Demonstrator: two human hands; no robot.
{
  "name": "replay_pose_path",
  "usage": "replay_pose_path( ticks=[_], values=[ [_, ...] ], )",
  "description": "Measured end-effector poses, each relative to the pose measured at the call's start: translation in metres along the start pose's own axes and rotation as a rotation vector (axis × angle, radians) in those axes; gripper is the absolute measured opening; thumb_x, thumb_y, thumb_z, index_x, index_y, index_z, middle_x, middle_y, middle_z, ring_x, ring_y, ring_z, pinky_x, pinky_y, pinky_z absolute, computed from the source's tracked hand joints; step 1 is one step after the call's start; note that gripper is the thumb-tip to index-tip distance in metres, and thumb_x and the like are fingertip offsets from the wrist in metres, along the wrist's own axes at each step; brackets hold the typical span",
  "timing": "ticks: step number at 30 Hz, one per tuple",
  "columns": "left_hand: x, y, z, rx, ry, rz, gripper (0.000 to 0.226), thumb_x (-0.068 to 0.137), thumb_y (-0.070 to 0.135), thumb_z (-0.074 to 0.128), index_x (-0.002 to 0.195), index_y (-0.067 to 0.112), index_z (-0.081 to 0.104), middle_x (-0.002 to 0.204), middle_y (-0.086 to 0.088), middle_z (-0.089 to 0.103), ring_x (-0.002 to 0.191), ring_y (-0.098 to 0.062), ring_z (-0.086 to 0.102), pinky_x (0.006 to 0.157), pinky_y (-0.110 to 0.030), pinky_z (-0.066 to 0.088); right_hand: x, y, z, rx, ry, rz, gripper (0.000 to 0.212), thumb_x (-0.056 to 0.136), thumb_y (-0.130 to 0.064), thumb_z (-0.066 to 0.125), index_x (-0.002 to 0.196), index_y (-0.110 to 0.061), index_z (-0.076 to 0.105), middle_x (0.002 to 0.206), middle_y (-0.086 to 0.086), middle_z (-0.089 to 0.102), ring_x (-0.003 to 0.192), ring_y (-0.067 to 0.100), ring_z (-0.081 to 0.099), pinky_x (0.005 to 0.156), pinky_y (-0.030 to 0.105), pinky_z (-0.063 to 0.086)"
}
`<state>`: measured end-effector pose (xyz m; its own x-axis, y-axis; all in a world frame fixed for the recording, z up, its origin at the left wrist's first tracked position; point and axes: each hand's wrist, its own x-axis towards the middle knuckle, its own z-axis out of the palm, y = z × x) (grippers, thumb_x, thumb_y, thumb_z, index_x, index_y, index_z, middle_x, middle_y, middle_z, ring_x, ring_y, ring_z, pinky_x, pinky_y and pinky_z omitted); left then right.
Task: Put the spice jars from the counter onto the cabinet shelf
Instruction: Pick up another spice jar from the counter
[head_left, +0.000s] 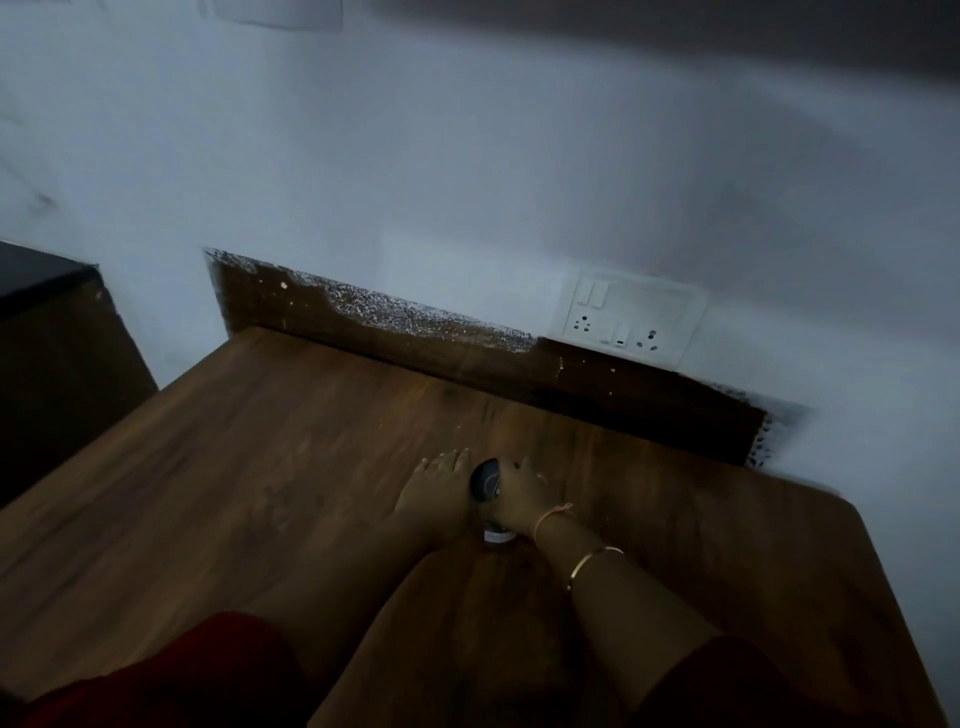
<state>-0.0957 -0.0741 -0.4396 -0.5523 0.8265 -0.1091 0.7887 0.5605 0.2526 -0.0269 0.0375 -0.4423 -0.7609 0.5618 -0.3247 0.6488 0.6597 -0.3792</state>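
Beyond red sleeves (208, 670), my right hand (519, 488) wraps the spice jar (485, 480), left hand (436, 491) flat beside it; likely light, rigid: grip its body.

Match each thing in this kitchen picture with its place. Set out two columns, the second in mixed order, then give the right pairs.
Things
1. spice jar
2. socket plate
3. bangle
4. counter

Places
a. on the wall
b. under both forearms
c. between the left hand and right hand
d. round the right wrist

Pairs: 1-c, 2-a, 3-d, 4-b
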Motion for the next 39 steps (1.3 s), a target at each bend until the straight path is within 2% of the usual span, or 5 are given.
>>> replay_pose_path(
  ticks=[16,19,20,24,39],
  values=[
    [0.010,0.020,-0.033,-0.065,0.021,0.083,0.059,0.097,0.024,0.043,0.147,0.004,0.019,0.152,-0.014,0.029,0.137,-0.023,0.032,0.115,-0.033,0.018,-0.019,0.025,-0.023,-0.002,0.260,-0.023,0.069,0.075,-0.057,0.063,0.125,-0.013,0.047,0.123,0.010,0.056,0.115,0.028,0.051,0.098,0.037,0.041],
    [0.020,0.046,-0.047,-0.754,-0.679,0.715,0.031,0.100,0.023,0.041,0.112,-0.004,0.049,0.118,-0.014,0.057,0.104,-0.013,0.055,0.105,-0.016,0.029,-0.027,0.026,-0.062,0.073,0.326,-0.057,0.070,0.078,-0.058,0.060,0.128,-0.012,0.044,0.117,0.011,0.057,0.112,0.032,0.051,0.095,0.038,0.040],
    [0.023,0.052,-0.047,-0.911,-0.688,0.624,0.032,0.100,0.026,0.041,0.112,-0.001,0.050,0.119,-0.012,0.059,0.104,-0.012,0.056,0.101,-0.016,0.034,-0.032,0.025,-0.076,0.094,0.352,-0.059,0.074,0.077,-0.058,0.060,0.132,-0.013,0.042,0.120,0.012,0.055,0.114,0.033,0.049,0.095,0.039,0.040],
    [0.029,0.057,-0.048,-0.868,0.395,-0.192,0.040,0.102,0.031,0.033,0.127,0.005,0.049,0.127,-0.016,0.055,0.112,-0.028,0.052,0.085,-0.029,0.036,-0.057,0.023,-0.132,0.185,0.491,-0.103,0.080,0.073,-0.059,0.063,0.136,-0.015,0.040,0.126,0.012,0.055,0.117,0.033,0.050,0.095,0.042,0.047],
    [0.003,0.202,-0.151,-2.117,0.517,0.003,0.042,0.093,0.045,0.043,0.111,0.011,0.058,0.108,-0.015,0.065,0.103,-0.036,0.063,0.080,-0.046,0.054,-0.157,0.017,-0.273,0.521,0.827,-0.317,0.071,0.074,-0.061,0.066,0.128,-0.017,0.050,0.110,0.000,0.055,0.100,0.017,0.055,0.076,0.024,0.040]
  ],
)
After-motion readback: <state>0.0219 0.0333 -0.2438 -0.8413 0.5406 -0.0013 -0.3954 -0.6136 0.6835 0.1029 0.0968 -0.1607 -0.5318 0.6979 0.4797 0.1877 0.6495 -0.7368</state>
